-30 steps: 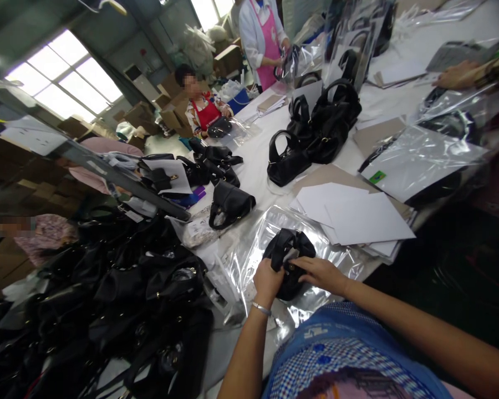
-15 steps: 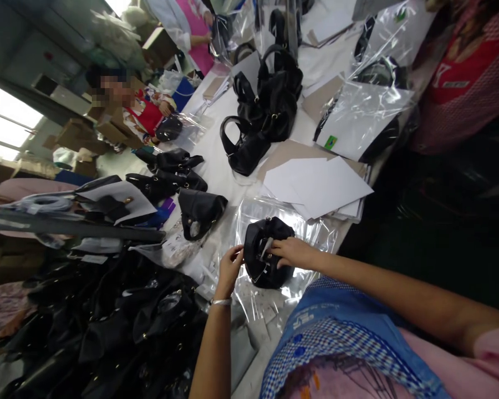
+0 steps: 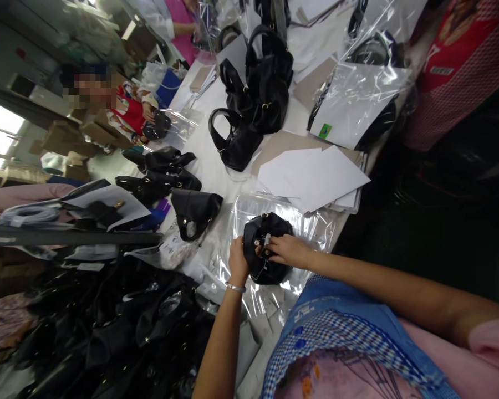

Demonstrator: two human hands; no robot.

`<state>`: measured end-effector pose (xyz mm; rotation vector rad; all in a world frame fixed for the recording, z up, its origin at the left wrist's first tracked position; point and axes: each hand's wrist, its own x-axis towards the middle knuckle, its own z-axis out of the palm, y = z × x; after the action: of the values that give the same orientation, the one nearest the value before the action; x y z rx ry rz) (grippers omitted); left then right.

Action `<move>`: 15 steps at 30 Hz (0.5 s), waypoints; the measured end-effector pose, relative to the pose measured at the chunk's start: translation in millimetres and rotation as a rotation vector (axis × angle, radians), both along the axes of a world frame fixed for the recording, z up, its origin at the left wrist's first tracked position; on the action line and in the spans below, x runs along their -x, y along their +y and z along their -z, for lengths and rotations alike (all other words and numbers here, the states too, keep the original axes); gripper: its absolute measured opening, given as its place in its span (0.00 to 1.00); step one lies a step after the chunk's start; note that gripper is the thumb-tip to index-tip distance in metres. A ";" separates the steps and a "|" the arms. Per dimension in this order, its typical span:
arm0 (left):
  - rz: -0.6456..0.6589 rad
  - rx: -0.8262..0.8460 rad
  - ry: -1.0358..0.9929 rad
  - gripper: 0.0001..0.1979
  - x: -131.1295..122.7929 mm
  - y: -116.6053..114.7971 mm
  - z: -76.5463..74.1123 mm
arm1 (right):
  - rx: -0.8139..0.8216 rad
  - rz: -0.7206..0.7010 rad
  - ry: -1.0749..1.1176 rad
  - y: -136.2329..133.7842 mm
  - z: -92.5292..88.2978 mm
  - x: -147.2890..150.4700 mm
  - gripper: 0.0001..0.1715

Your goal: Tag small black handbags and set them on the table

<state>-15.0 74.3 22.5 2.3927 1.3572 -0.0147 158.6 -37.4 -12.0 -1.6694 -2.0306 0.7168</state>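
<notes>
A black handbag (image 3: 274, 274) lies on a clear plastic sheet or bag (image 3: 239, 213) in front of me. My left hand (image 3: 238, 261) grips the left side of the handbag, the fingers curled over its edge and partly hidden by it. My right hand (image 3: 290, 251) comes in from the right, fingers bent and closed on the middle of the handbag, near its opening. A small white piece (image 3: 267, 239) shows at the right fingertips, by gold-coloured metal fittings. Whether it is a tag or stuffing I cannot tell.
White sheets (image 3: 311, 177) are stacked behind the plastic. Black handbags stand farther back (image 3: 237, 141) and to the left (image 3: 195, 208). A large pile of black bags (image 3: 128, 321) fills the lower left. Co-workers (image 3: 128, 113) handle bags across the table.
My left hand has moved in to the right and now wraps the handbag's side instead of touching it with the fingertips. My right hand stays at the opening.
</notes>
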 end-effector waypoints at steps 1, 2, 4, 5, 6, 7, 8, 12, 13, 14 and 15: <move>0.007 0.005 0.009 0.20 -1.8 -0.5 -0.3 | 0.001 0.000 -0.006 0.9 1.1 1.0 0.21; 0.013 0.015 0.012 0.20 -3.8 -1.0 -0.5 | 0.004 -0.002 -0.015 2.2 2.3 2.2 0.21; 0.016 0.029 0.007 0.18 -8.0 -2.5 -0.4 | 0.015 -0.004 -0.037 5.1 4.8 4.9 0.20; 0.009 0.030 0.002 0.17 -10.1 -3.7 -0.3 | 0.020 -0.002 -0.046 6.6 5.8 6.4 0.20; -0.002 0.027 -0.008 0.15 -12.0 -5.1 -0.2 | 0.024 0.002 -0.053 7.9 6.7 7.9 0.20; -0.014 0.021 -0.024 0.14 -13.5 -6.7 -0.1 | 0.025 0.009 -0.057 8.9 7.4 9.3 0.20; -0.023 0.012 -0.046 0.13 -14.4 -8.3 -0.1 | 0.022 0.017 -0.057 9.7 7.8 10.5 0.19; -0.005 -0.038 -0.099 0.11 -11.5 -12.8 -0.4 | 0.027 0.048 -0.043 10.1 8.6 13.5 0.19; 0.015 -0.046 -0.086 0.09 -9.5 -13.1 -0.7 | 0.036 0.063 -0.030 9.8 9.0 13.7 0.18; 0.041 -0.047 -0.071 0.09 -7.4 -13.3 -1.1 | 0.045 0.081 -0.013 9.4 9.4 13.9 0.18; 0.068 -0.042 -0.062 0.09 -5.3 -13.4 -1.4 | 0.051 0.097 0.008 8.9 9.7 13.9 0.17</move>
<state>-9.7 60.9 23.9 2.4520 1.2593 0.0689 144.7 -28.5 -21.7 -1.7771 -1.9266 0.7463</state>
